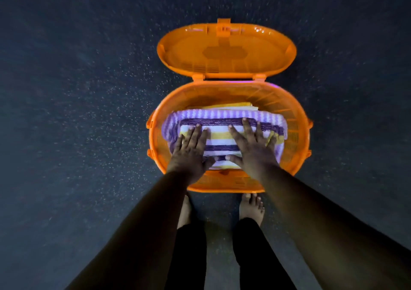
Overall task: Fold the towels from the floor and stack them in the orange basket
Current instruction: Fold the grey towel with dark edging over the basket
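An oval orange basket point(298, 134) stands on the dark floor just in front of my bare feet. Inside it lies a folded towel point(222, 120) with purple, white and yellow stripes, on top of the stack. A yellow and white towel point(231, 106) peeks out beneath it at the far side. My left hand point(191, 151) lies flat on the towel's left half, fingers straight and spread. My right hand point(251, 147) lies flat on its right half, also with straight fingers. Both hands press down on the towel.
The basket's orange lid point(226, 51) is hinged open and leans back behind the basket. Dark speckled floor point(77, 111) surrounds the basket on all sides. My feet point(251, 207) stand right against the basket's near rim.
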Tool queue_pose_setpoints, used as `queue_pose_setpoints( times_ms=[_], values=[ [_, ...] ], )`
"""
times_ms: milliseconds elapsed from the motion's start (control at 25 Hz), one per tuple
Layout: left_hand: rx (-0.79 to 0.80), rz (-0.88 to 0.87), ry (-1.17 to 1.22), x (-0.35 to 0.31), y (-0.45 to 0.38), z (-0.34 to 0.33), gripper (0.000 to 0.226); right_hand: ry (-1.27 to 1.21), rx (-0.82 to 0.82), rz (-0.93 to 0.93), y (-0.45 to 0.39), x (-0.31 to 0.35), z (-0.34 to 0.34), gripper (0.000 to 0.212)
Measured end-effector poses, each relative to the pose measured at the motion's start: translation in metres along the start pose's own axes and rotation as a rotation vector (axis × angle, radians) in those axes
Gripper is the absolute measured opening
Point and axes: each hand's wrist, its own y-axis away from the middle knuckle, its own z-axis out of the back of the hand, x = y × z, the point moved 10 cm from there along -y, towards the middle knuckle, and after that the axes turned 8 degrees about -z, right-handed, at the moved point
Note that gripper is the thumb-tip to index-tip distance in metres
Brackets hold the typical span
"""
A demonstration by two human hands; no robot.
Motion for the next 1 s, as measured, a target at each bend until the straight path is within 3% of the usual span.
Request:
queue_pose_setpoints(
  times_ms=[160,320,560,800,1000],
  values=[
    [0.071,0.147,0.215,-0.049,0.119,0.084,0.096,-0.184,0.178,-0.086,0.131,0.009,0.068,0.084],
    [0.059,0.292,0.358,-0.101,0.268,0.165,0.093,-0.167,0.179,-0.058,0.267,0.033,0.155,0.084],
    [-0.119,0.467,0.532,-0.163,0.503,0.237,0.094,-0.066,0.120,0.202,0.456,0.113,0.255,0.089],
    [-0.393,0.625,0.645,-0.123,0.675,0.248,0.095,0.276,0.020,0.513,0.563,0.254,0.274,0.087],
    [-0.630,0.783,0.782,-0.050,0.823,0.208,0.098,0.403,-0.005,0.663,0.646,0.403,0.238,0.089]
  ],
)
